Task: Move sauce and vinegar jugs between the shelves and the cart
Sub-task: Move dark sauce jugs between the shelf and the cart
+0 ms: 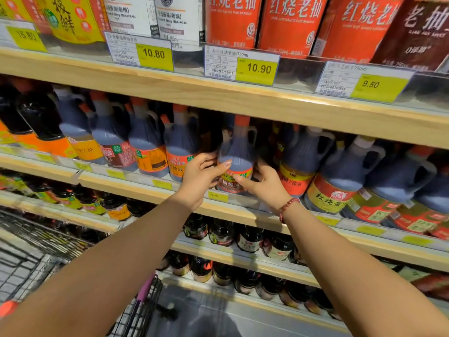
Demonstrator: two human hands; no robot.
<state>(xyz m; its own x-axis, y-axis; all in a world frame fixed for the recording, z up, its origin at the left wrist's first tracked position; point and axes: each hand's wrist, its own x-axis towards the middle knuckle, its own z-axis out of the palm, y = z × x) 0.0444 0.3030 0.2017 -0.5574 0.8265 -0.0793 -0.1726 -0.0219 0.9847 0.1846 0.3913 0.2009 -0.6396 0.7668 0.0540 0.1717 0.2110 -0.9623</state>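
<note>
Shop shelf point(136, 188): sauce jug point(237, 152) at front edge is gripped by left hand point(201, 176) and right hand point(264, 183), fingers curled round it; cart point(36, 263) is seen below-left of jug, move judged unfinished.

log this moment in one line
left hand: grips jug | right hand: grips jug | jug: at shelf front edge | cart: lower left

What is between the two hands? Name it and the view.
Head view: a red-capped sauce jug on the shelf, held at its label by the left hand and the right hand.
</note>
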